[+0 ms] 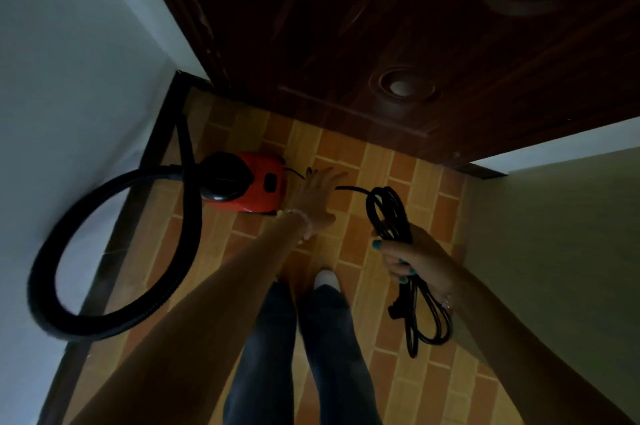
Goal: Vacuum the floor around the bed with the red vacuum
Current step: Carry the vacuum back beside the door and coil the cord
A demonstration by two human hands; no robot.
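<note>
The red vacuum [254, 184] sits on the orange tiled floor near the left wall. Its thick black hose [114, 244] loops out to the left. My left hand [317, 198] reaches down just right of the vacuum with fingers spread; the thin black cord passes right by it, and contact is unclear. My right hand [410, 260] grips a coiled bundle of that black power cord [398, 217], whose loops and plug hang below my fist.
A dark wooden door [398, 44] closes off the far side. A white wall with black skirting [152, 154] runs along the left, another wall [554, 234] on the right. My legs in jeans and a white shoe [325, 277] stand on the narrow tiled floor [363, 161].
</note>
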